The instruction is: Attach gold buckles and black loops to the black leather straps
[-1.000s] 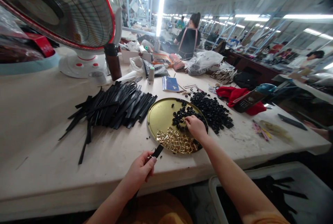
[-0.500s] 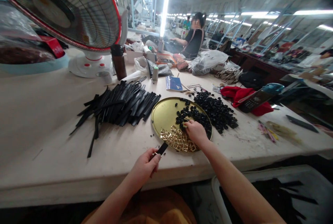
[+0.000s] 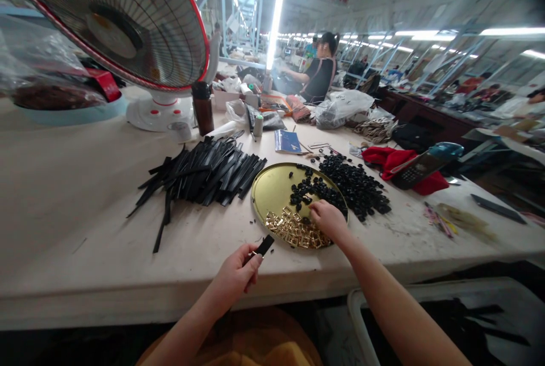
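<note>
My left hand is closed on a black strap, whose free end points up and right towards the tray; a bit of gold metal shows at the fingers. Over the round gold tray, my right hand has its fingers drawn together among small black pieces. Whatever is between those fingertips is hidden. Gold buckles lie along the tray's near side, just below my right hand.
Black strips are heaped left of the tray, and a pile of black pieces lies right of it. A fan stands at the back left. A red cloth and dark bottle lie right. A bin sits below the edge.
The view has shifted slightly. My right hand has drawn back a little from the black pieces towards the tray's right side. My left hand still holds the strap in much the same place.
</note>
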The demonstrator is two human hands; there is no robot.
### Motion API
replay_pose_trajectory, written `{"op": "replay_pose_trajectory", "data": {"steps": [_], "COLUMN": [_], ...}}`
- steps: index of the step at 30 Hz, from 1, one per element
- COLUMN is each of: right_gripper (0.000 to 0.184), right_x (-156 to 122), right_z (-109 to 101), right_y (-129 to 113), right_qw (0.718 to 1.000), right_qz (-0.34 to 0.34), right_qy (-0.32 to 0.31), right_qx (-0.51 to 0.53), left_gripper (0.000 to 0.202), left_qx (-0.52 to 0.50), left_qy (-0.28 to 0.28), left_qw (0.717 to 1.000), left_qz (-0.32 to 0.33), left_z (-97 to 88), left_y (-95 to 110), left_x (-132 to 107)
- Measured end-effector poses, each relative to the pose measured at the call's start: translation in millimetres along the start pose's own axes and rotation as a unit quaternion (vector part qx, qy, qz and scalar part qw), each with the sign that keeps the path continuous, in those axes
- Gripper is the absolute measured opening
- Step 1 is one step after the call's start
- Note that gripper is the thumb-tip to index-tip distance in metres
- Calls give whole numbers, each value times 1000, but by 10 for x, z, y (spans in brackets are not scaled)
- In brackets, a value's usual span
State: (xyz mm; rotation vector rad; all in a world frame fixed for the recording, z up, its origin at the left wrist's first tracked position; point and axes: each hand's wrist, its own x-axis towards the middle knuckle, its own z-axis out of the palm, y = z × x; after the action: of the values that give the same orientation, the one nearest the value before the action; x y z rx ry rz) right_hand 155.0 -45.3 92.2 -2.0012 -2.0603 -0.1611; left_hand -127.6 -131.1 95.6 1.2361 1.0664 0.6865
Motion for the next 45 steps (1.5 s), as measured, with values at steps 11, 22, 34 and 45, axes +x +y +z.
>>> {"op": "replay_pose_trajectory", "data": {"steps": [11,22,34,45], "right_gripper": [43,48,53,48], "right_x": [57,193,537,860], "right_z": [80,497,243,406], "right_y": [1049,649,1013,916], "right_qw": [974,971,961,981], "right_qz": [169,136,121,13], "right_qy": [149,154,175,50], "right_qx": [32,120,175,185], "left_gripper": [34,38,40,44], "left_qx": [-14,-7,-8,-15], "left_qy": [0,-4,18,30], "left_qw": [1000,999,998,994], "left_qz": [-26,-42,-56,-100], "left_z": [70,115,112,5], "left_y": [-6,-103,-55,-27], "left_x": [83,207,269,384]}}
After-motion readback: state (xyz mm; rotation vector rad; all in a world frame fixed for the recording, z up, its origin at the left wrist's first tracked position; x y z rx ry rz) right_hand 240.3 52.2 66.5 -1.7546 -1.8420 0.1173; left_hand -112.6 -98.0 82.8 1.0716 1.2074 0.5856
